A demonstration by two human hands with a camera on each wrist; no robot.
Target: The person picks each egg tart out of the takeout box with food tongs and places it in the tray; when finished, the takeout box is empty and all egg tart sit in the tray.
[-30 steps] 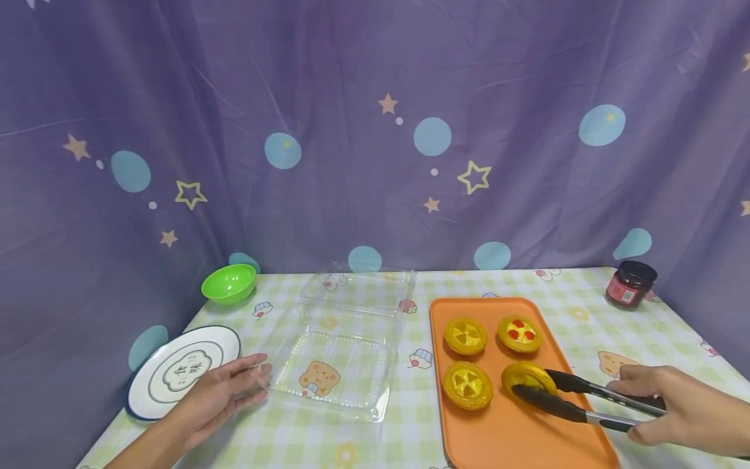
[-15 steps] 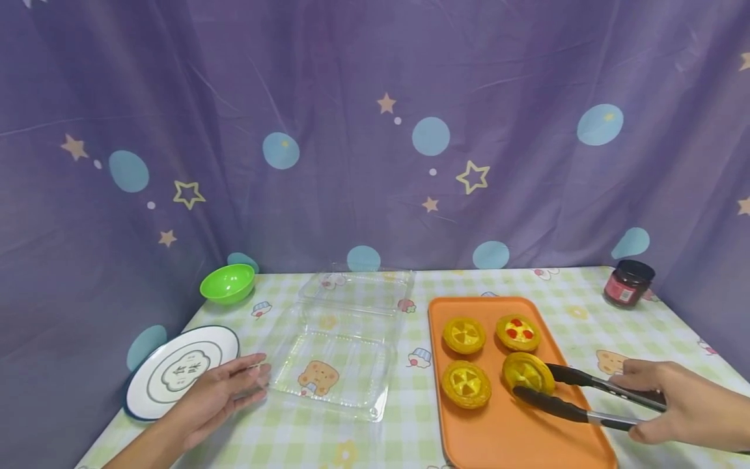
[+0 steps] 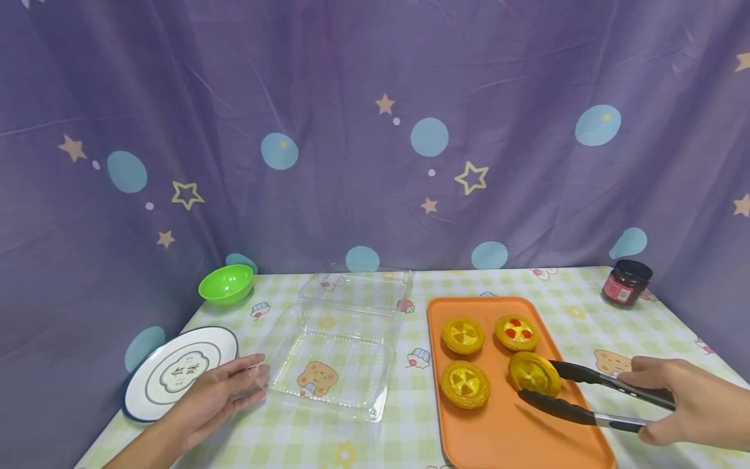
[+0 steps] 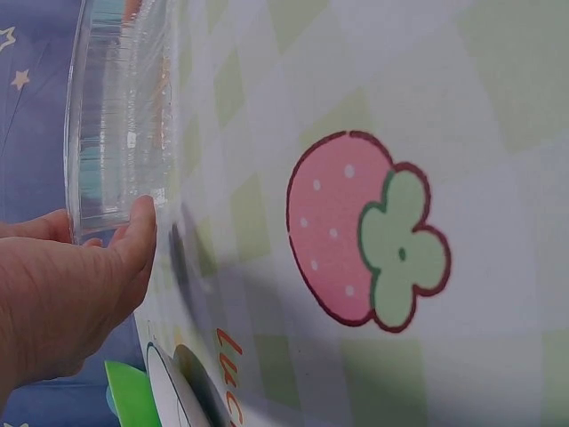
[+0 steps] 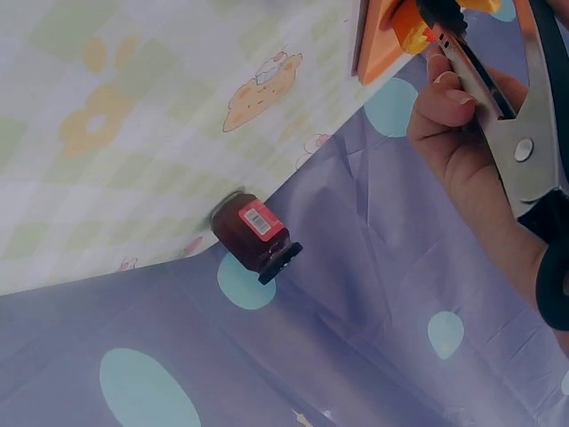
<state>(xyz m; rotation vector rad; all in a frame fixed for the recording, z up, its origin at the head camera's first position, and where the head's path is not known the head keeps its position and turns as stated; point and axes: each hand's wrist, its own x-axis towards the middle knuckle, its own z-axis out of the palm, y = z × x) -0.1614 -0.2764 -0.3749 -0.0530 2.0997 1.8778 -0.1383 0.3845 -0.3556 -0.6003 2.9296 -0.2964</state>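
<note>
the right hand [image 3: 685,400] has its fingers [image 5: 442,96] curled round the handles of the black-tipped metal tongs [image 3: 586,396], and the tong tips are clamped on a round yellow tart [image 3: 533,372], which is tilted up on edge over the flat orange plastic tray [image 3: 515,436]. just beyond the tong tips three more tarts sit flat on that tray: two yellow tarts with a star pattern [image 3: 463,334] and one yellow tart with red dots [image 3: 517,331]. well off to the far side of the right hand stands a small dark jar with a black lid [image 3: 624,283].

the left hand [image 3: 213,394] lies on the checked worktop [image 3: 410,391] with its fingers [image 4: 135,238] straight and slightly apart, the tips touching the near edge of the clear plastic clamshell box [image 3: 336,365], which lies open. just outside that hand is a white plate with a dark rim [image 3: 176,371], and further back a green plastic bowl [image 3: 226,284].
</note>
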